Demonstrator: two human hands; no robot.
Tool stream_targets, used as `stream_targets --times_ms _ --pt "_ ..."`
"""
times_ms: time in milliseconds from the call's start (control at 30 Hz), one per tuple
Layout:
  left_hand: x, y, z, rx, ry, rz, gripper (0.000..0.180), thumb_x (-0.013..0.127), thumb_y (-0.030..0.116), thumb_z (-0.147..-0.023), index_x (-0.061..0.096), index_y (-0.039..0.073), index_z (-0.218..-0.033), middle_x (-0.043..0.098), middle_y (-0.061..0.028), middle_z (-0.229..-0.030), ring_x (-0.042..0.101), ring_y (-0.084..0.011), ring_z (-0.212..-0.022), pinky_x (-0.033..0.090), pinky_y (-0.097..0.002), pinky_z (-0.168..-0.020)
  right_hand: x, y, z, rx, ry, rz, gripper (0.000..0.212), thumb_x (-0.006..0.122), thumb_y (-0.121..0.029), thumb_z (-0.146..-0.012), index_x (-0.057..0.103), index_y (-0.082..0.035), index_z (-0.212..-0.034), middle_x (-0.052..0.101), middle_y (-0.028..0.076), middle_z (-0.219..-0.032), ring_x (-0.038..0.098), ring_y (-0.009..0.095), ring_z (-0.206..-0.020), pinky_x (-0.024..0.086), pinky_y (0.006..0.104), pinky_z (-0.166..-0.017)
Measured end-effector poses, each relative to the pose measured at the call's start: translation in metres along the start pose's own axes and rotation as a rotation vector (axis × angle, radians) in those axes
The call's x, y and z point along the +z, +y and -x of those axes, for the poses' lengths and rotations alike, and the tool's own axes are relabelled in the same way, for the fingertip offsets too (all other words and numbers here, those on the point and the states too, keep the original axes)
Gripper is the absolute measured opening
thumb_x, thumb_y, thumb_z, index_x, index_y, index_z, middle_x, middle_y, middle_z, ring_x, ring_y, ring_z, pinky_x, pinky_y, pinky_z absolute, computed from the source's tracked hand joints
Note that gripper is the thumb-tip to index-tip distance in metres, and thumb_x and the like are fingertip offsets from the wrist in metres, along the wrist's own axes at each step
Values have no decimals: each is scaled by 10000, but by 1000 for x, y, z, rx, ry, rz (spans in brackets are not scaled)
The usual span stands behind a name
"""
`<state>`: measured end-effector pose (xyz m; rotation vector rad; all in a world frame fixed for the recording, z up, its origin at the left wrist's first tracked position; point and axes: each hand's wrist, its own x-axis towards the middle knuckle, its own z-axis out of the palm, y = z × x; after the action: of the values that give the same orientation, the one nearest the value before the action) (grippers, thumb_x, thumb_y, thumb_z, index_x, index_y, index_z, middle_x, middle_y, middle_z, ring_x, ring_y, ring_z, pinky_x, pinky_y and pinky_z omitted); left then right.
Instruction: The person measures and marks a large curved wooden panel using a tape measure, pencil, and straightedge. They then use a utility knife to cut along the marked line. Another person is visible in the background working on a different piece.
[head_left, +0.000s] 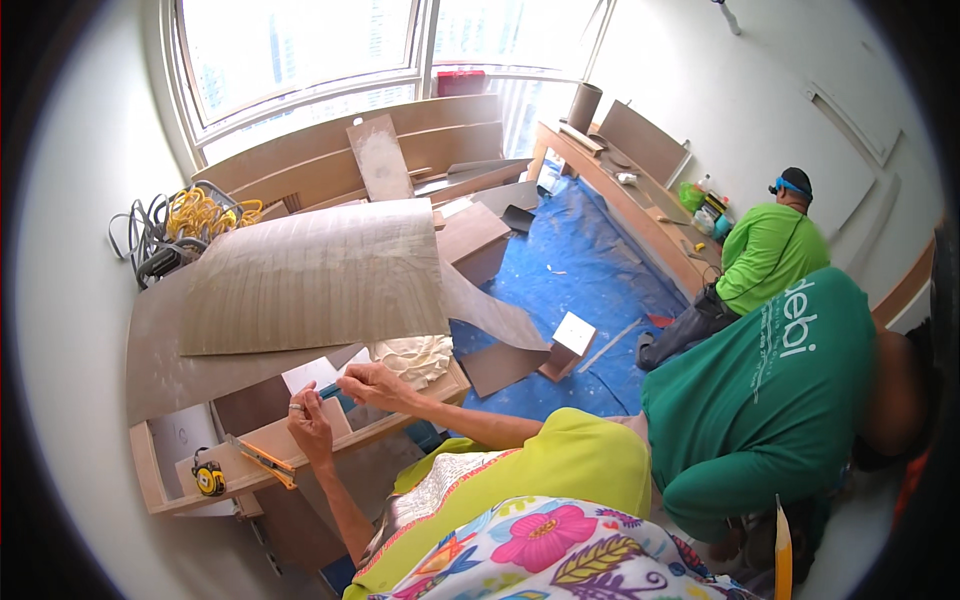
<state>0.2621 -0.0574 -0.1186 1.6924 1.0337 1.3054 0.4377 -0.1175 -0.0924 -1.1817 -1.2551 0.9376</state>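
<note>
My left hand, with a ring on one finger, is closed at one end of a slim teal object. My right hand is wrapped round its other end; what kind of thing it is I cannot make out. Both hands are above an open wooden frame with compartments. Along its front edge lie a yellow and black tape measure and a slim orange tool. A crumpled cream cloth is just beyond my right hand. Behind it spreads a large brown veneer sheet.
Close on my right bends a person in a dark green shirt; farther off another in bright green kneels by a long bench. Cables pile up at the left wall. Offcuts lie on blue floor sheeting.
</note>
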Motion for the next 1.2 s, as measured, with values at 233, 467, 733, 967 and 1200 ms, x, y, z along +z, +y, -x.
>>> stream_targets --times_ms 233,467,733,967,1200 --pt "1 6 1 -19 -11 -21 307 515 236 -1062 705 2 -1125 682 -51 -858 632 -99 -791 532 -247 -724 -24 16 -15 100 -8 0 361 607 -352 -1009 665 -36 -844 568 -24 -661 519 54 -581 435 245 -519" --pt "1 3 0 -29 -13 -3 297 522 219 -1058 705 -6 -1125 692 -56 -875 637 -95 -801 532 -242 -726 -11 -9 -4 -42 4 -74 423 574 -335 -1026 662 -56 -721 508 -30 -574 468 62 -567 369 249 -505" --pt "1 0 -1 -30 -5 -7 268 534 183 -1050 702 -13 -1124 694 -63 -889 644 -99 -809 532 -239 -714 -9 6 -4 76 -34 96 495 514 -363 -1054 649 -51 -694 548 -17 -575 475 53 -557 367 259 -488" --pt "2 2 -1 -4 4 -25 266 541 185 -1045 703 -12 -1120 683 -62 -852 622 -95 -775 520 -248 -688 3 14 -1 -100 -36 248 326 529 -264 -1048 692 -19 -1189 720 102 -846 667 136 -716 538 315 -677" --pt "-3 -2 -1 -3 -53 -52 324 512 232 -1064 691 -31 -1124 703 -84 -957 650 -109 -847 553 -251 -757 6 -1 8 -86 -53 192 291 585 -230 -1018 687 -27 -1200 740 118 -927 689 139 -765 550 317 -713"
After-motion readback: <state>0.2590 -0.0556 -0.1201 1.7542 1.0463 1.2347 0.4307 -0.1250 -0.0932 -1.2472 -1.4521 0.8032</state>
